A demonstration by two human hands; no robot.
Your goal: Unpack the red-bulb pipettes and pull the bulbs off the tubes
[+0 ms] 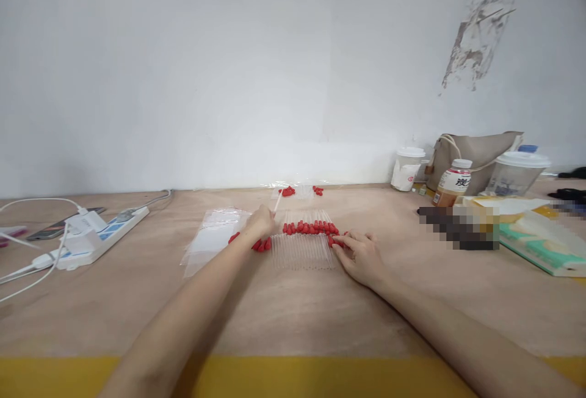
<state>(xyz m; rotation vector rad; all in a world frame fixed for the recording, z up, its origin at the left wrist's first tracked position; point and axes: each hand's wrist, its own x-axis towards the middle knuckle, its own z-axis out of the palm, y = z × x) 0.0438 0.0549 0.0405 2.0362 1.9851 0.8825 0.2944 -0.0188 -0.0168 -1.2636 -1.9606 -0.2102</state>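
Thin clear sticks [302,254] lie side by side on the table, with a row of small red pieces [311,227] across them. My left hand [260,224] is closed at the left of the row, pinching a slim white stick [277,202] that points up and away, near red at its far end. More red pieces [262,244] lie under and beside that hand. At the row's right end, my right hand [361,256] has its thumb and fingers closed around a small red piece [336,240]. Its fingers partly hide the red pieces there.
Clear plastic bags [215,236] lie to the left, beyond them a power strip [110,236] with cables. More red pieces [287,191] are near the wall. At right stand a white cup [408,169], a drink bottle [453,184], a bag [478,154] and a tissue pack [544,242].
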